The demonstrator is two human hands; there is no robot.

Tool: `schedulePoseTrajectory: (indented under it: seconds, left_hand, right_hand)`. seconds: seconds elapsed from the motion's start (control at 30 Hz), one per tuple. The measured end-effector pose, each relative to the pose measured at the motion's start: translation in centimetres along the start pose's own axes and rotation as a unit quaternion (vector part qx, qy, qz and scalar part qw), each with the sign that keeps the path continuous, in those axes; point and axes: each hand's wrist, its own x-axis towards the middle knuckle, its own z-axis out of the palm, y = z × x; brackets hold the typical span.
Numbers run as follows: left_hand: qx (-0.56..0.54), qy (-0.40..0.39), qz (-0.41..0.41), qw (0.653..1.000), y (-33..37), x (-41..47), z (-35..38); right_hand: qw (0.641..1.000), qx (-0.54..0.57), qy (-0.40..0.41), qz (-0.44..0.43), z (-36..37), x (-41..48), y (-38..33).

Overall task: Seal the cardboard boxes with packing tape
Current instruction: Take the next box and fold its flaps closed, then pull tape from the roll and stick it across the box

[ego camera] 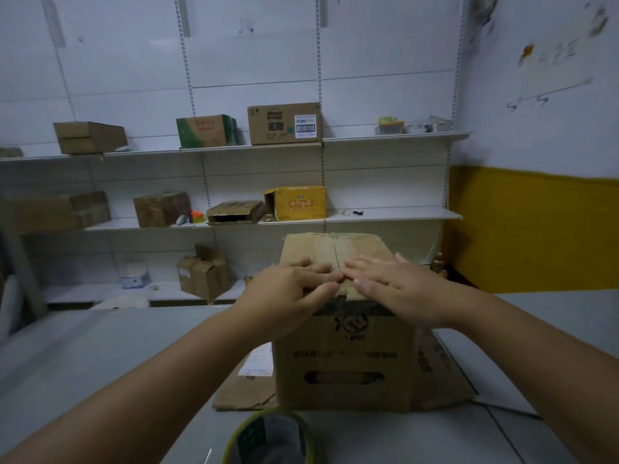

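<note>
The cardboard box (345, 356) stood on the desk (100, 363). My left hand (288, 289) and right hand (398, 289) pressed its closed top flaps, fingers (361, 267) nearly straight, gripping nothing. Next, I judged, one hand had to fetch the packing tape roll (271, 437) nearer me.

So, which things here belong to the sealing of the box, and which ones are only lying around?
For the job: the cardboard box; the left hand and right hand pressing flat on its top; the tape roll in front.

Just lying about: the flattened cardboard under the box; the labelled box, green box and yellow box on the shelves.
</note>
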Motion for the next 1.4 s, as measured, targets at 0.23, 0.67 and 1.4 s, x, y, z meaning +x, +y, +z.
schedulePoseTrajectory:
  seconds: [0.23,0.67,1.4]
  left_hand:
    - [0.138,0.043,0.072,0.987,0.2,0.0,-0.1]
    - [0.197,0.124,0.084,0.969,1.4,-0.6,0.6]
    - [-0.194,-0.173,-0.24,0.935,-5.7,-16.4,3.5]
  right_hand:
    - [0.994,-0.104,0.015,-0.028,0.4,0.2,0.0]
    - [0.981,-0.191,0.041,0.013,0.2,-0.5,-1.2]
    - [0.959,-0.143,0.005,-0.245,14.0,-4.4,-10.6]
